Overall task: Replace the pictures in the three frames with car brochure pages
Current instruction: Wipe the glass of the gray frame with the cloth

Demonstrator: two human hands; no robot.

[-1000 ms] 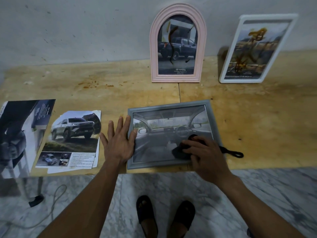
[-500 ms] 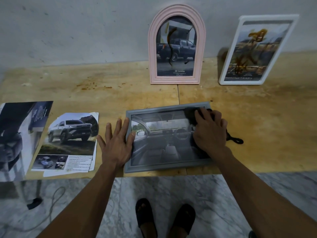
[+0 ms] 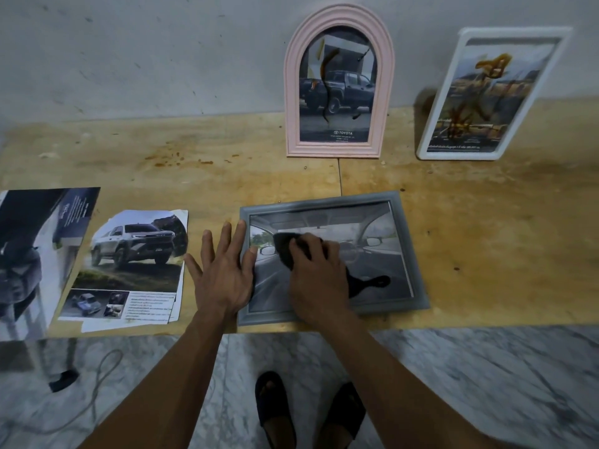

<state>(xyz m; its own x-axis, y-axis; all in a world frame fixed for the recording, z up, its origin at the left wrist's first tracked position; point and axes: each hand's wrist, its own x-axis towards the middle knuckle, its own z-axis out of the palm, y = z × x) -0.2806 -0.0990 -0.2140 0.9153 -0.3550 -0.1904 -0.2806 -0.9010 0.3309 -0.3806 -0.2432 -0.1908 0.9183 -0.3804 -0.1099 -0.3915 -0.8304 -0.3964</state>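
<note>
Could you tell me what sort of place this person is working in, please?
Probably a plain indoor home or utility room: a stained plywood bench against a bare grey plastered wall, above a marble-patterned tiled floor with a loose cable.

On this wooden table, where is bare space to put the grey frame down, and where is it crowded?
Bare wood lies right of the grey frame, in front of the white frame, and also behind the brochure pages, left of the pink arched frame. The near left is crowded: loose pages, the left hand, and the right hand pressing a dark cloth.
</note>
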